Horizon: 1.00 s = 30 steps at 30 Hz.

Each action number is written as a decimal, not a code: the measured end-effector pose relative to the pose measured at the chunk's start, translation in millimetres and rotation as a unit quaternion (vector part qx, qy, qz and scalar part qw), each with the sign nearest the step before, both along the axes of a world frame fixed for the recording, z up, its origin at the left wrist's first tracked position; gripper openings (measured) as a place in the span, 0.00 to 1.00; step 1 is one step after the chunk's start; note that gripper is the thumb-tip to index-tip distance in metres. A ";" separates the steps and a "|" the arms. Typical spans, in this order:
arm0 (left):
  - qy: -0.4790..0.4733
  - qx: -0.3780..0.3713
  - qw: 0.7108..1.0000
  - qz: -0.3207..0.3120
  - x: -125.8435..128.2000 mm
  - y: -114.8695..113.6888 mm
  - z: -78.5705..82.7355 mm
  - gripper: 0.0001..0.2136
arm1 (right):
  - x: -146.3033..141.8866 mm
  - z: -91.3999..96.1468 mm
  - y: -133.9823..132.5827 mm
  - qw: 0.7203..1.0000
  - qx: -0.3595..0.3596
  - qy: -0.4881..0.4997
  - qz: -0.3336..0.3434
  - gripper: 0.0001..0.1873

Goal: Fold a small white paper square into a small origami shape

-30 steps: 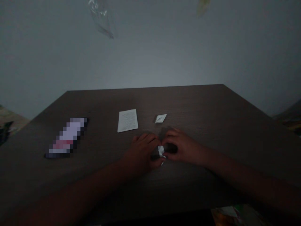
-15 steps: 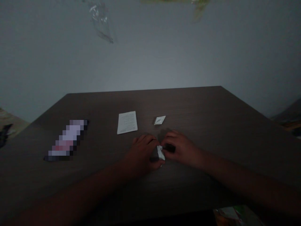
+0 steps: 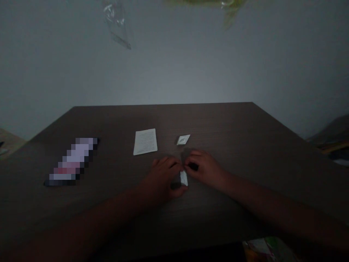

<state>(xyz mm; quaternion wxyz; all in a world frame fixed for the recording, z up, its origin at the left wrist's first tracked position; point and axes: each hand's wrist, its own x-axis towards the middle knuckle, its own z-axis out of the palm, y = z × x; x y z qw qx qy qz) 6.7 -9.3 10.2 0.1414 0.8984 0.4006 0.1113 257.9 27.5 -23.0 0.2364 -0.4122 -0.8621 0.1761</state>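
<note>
A small folded strip of white printed paper [image 3: 184, 178] lies on the dark wooden table between my hands. My left hand [image 3: 163, 178] grips it from the left, with the thumb at its near end and the fingertips at its far end. At that far end, the thumb and fingers of my right hand [image 3: 204, 165] are pinched together; the fingertips hide what is between them. Just beyond my hands sits a folded paper diamond [image 3: 183, 139]. A square of printed paper [image 3: 145, 142] lies flat to its left.
A phone [image 3: 72, 162], its screen blurred out, lies at the left of the table [image 3: 218, 123]. Behind the table rises a pale wall [image 3: 174, 72] with a clear plastic bag [image 3: 117, 25] on it. Colourful packets [image 3: 260, 249] show below the near edge.
My right hand's fingertips have shifted toward the far end of the folded paper, which now looks flatter and straighter. The whole view has shifted slightly.
</note>
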 end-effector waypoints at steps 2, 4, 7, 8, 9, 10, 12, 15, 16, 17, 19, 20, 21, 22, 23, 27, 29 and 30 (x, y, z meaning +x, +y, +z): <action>0.000 0.000 1.000 -0.025 -4.6 -0.3 0.6 0.19 | 5.9 0.6 0.4 1.000 0.004 0.017 0.020 0.05; 0.001 0.001 0.999 -0.052 -8.7 -0.5 1.5 0.20 | 11.4 2.0 -0.3 0.999 -0.002 0.035 0.038 0.06; 0.003 0.011 0.997 -0.075 -11.4 -0.9 3.7 0.22 | 15.1 4.6 -2.7 0.998 -0.001 0.047 0.040 0.06; 0.005 0.012 0.997 -0.079 -11.3 -1.3 4.7 0.23 | 15.0 5.3 -3.7 0.998 0.001 0.043 0.038 0.06; 0.009 0.013 0.997 -0.081 -10.9 -1.7 5.7 0.23 | 14.6 6.0 -4.7 0.999 0.001 0.038 0.037 0.07; 0.014 0.014 0.996 -0.082 -10.3 -2.3 6.8 0.23 | 13.9 6.7 -5.8 0.999 0.000 0.031 0.037 0.07; 0.021 0.014 0.996 -0.080 -9.3 -3.6 8.7 0.24 | 12.8 7.9 -7.8 0.999 -0.004 0.023 0.039 0.07; 0.025 0.020 0.996 -0.085 -8.3 -5.3 10.6 0.24 | 12.7 8.9 -10.3 0.999 -0.014 0.024 0.032 0.07; 0.026 0.022 0.996 -0.086 -8.0 -5.8 11.1 0.24 | 12.9 9.0 -10.8 0.999 -0.019 0.023 0.030 0.07; 0.029 0.025 0.996 -0.085 -7.6 -6.2 11.5 0.23 | 13.0 8.8 -11.0 0.999 -0.024 0.022 0.028 0.07; 0.037 0.028 0.995 -0.088 -6.5 -7.0 12.6 0.21 | 12.9 8.1 -10.6 0.999 -0.032 0.021 0.023 0.08; 0.041 0.029 0.995 -0.090 -5.8 -7.2 13.1 0.21 | 12.7 7.6 -10.0 0.999 -0.035 0.022 0.021 0.08; 0.044 0.030 0.994 -0.093 -5.1 -7.4 13.6 0.22 | 12.3 7.2 -9.3 0.999 -0.037 0.025 0.017 0.08; 0.046 0.031 0.994 -0.096 -4.4 -7.3 14.0 0.22 | 11.8 6.8 -8.3 0.999 -0.037 0.028 0.011 0.08; 0.046 0.032 0.994 -0.098 -3.8 -7.1 14.3 0.22 | 11.1 6.6 -7.2 0.999 -0.037 0.032 0.004 0.08; 0.042 0.021 0.994 -0.102 -2.8 -4.4 13.9 0.22 | 7.9 6.1 -1.2 0.998 -0.041 0.036 -0.026 0.09; 0.037 0.015 0.994 -0.103 -3.2 -3.0 13.1 0.22 | 5.7 5.3 2.6 0.998 -0.042 0.035 -0.038 0.09; 0.034 0.014 0.994 -0.102 -3.6 -2.5 12.5 0.22 | 4.5 4.7 4.5 0.998 -0.040 0.034 -0.044 0.09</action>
